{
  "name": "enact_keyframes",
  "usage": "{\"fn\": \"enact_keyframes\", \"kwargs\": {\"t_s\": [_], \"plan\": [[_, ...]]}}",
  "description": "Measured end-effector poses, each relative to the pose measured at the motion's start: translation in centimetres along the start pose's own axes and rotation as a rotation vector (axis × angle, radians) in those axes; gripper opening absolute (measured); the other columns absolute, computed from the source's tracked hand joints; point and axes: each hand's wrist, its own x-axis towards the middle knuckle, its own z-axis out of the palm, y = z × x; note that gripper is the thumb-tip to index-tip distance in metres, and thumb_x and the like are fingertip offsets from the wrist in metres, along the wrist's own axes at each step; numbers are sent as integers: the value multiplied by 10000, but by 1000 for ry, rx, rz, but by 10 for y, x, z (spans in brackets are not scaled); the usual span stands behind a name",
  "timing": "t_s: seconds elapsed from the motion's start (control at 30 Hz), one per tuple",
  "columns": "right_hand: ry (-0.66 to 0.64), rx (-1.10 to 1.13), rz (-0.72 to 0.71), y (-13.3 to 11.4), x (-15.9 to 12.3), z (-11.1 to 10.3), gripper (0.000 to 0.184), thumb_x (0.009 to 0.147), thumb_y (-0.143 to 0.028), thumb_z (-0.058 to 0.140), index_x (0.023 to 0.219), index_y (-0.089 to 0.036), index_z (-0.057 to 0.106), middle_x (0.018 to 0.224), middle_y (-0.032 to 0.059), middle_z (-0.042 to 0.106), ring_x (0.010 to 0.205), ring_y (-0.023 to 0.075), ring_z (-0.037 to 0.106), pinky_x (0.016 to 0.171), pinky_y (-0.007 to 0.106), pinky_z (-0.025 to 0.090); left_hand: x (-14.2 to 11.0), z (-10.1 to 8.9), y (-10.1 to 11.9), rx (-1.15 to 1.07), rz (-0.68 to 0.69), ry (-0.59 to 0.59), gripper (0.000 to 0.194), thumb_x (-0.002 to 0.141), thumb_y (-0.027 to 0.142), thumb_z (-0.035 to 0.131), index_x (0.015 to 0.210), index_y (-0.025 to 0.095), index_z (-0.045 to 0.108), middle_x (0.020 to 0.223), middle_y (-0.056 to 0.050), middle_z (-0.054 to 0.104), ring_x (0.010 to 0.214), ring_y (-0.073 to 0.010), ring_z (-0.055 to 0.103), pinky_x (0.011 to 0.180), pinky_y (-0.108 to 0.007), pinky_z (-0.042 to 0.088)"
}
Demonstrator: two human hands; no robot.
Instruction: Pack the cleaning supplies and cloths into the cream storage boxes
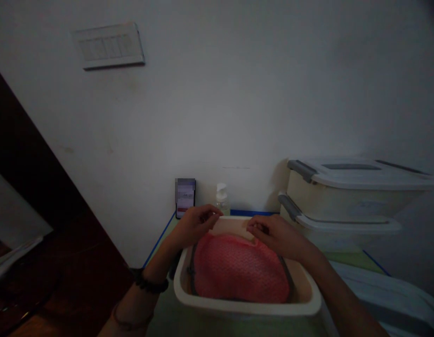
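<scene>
A red, textured cloth-like piece [241, 269] with a dark edge lies in a white plastic basin [245, 306] in front of me. My left hand [201, 222] is over the basin's far left side, thumb and fingers closed in a pinch. My right hand [273, 231] is over the far right side, its fingers curled in close to the upper edge of the red piece. Whether either hand holds a bit of it, or something thin, is too dim and small to make out. Dark beads circle my left wrist.
Behind the basin a phone [186, 199] leans near the wall, beside a clear pump bottle [222, 199] with a white top. Two lidded storage boxes [343, 201] are stacked at right, with another pale lid [388, 290] below them. The table top [167, 238] is green with blue edging.
</scene>
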Motion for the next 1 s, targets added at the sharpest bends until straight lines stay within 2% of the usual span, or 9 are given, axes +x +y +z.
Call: {"fn": "enact_keyframes", "kwargs": {"t_s": [0.13,0.27,0.43,0.5,0.6,0.7,0.83,0.9,1.0], "plan": [[4,2,4,0,0,1,256,882,-269,444,755,-155,635,583,-1,578,519,105,473,488,225,271,0,0,-2,35,12,18,264,874,314,459,919,145,656,598,27,540,533,-92,464,483,-197,332],[14,8,-6,0,1,2,260,881,-262,442,725,-159,623,578,-2,584,516,106,486,487,227,279,1,-1,0,61,30,80,252,878,300,445,934,153,642,698,0,597,595,-107,514,525,-208,389],[91,22,-16,2,2,1,246,889,-268,440,756,-171,623,677,17,638,578,127,541,536,237,365,1,-4,1,152,109,160,185,847,253,483,924,168,629,932,-64,616,879,-172,568,792,-306,453],[165,18,-11,4,1,0,244,898,-281,429,799,-172,623,759,42,652,666,149,573,607,257,413,1,-4,0,177,72,102,200,835,248,493,967,167,621,1027,-83,613,990,-195,554,875,-334,429],[247,-2,-6,8,0,-1,222,903,-279,426,915,-160,613,949,89,644,910,188,578,808,306,431,1,-5,-1,162,-33,-47,243,855,271,454,986,154,622,964,-69,659,885,-190,602,772,-304,463],[171,-40,17,11,-1,1,257,897,-263,433,1063,-141,588,1082,113,628,1026,203,561,897,331,418,1,-5,-2,167,-46,-95,281,881,292,404,930,144,638,836,-45,676,741,-169,607,647,-265,459],[72,-75,67,11,-2,3,283,897,-272,423,1055,-126,607,1014,128,675,928,228,623,814,346,462,2,-3,-1,195,-30,-90,318,905,306,359,835,147,625,763,-34,658,695,-153,590,604,-246,449],[54,-90,81,10,-2,2,292,897,-272,421,1071,-127,606,1039,131,673,944,230,623,817,340,459,5,-3,-2,208,-5,-77,311,910,317,363,841,156,620,784,-39,659,728,-158,598,645,-259,466],[41,-109,97,7,-3,0,300,894,-263,424,1088,-123,603,1059,138,666,972,236,613,831,339,447,18,-6,-8,236,47,-22,219,881,278,432,961,162,599,975,-75,637,860,-169,597,803,-313,471]]}}
